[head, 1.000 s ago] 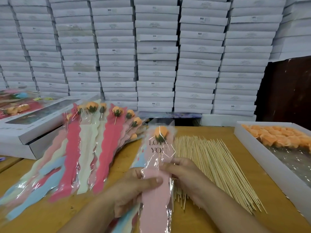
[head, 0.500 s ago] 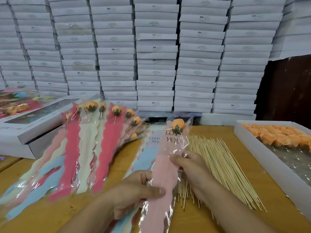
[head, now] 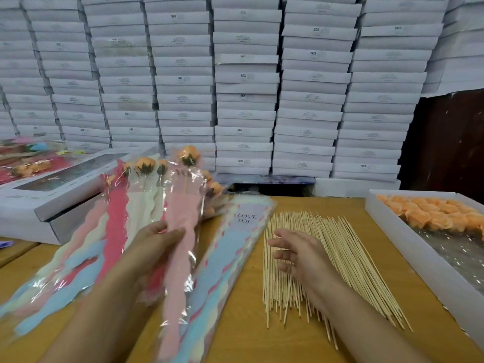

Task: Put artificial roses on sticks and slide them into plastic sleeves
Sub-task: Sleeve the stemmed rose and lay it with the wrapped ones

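Left hand (head: 154,239) pinches a pink sleeve (head: 180,226) at centre left, its rose (head: 189,154) on top.
Right hand (head: 296,254) hovers over the sticks (head: 348,260) at lower centre, fingers relaxed — gripping nothing; right-edge box (head: 387,226) holds orange roses (head: 429,214).

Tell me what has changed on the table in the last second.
The right hand let go of the pink sleeved rose and moved right over the sticks. The left hand carried it left over the finished pile. The rose box stayed.
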